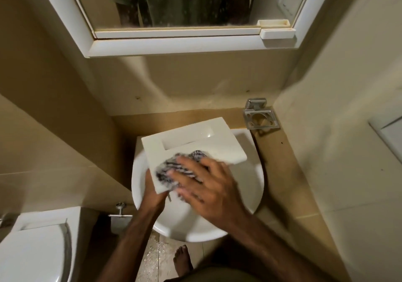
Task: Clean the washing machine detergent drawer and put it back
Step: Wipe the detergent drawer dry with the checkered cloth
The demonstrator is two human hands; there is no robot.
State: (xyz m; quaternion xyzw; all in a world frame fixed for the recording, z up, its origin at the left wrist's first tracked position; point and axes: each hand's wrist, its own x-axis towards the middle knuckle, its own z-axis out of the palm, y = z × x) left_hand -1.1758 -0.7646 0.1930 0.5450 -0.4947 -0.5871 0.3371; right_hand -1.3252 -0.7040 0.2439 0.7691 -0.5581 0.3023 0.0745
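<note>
Head view gives us one white plastic detergent drawer (195, 142), one cloth (174, 168), one sink (248, 186) and two bare hands. We hold the drawer over the round white ceramic basin, tilted, its flat rectangular front panel facing up with a long smooth recessed grip. Our left hand (152, 192) grips the near corner from below, fingers curled under the panel and mostly hidden, thumb side against its edge. Our right hand (208, 186) lies flat on top, fingers (182, 162) spread and pressing the crumpled dark-and-white striped cloth onto the panel; the cloth bunches just beyond and under those fingertips. The hand is motion-blurred. Beyond the fingers, on the beige tiled wall, hangs one square metal holder (260, 116), and higher up one white-framed mirror (174, 16). Left of the left wrist sits one white toilet (37, 249). We can read no brand or writing anywhere.
</note>
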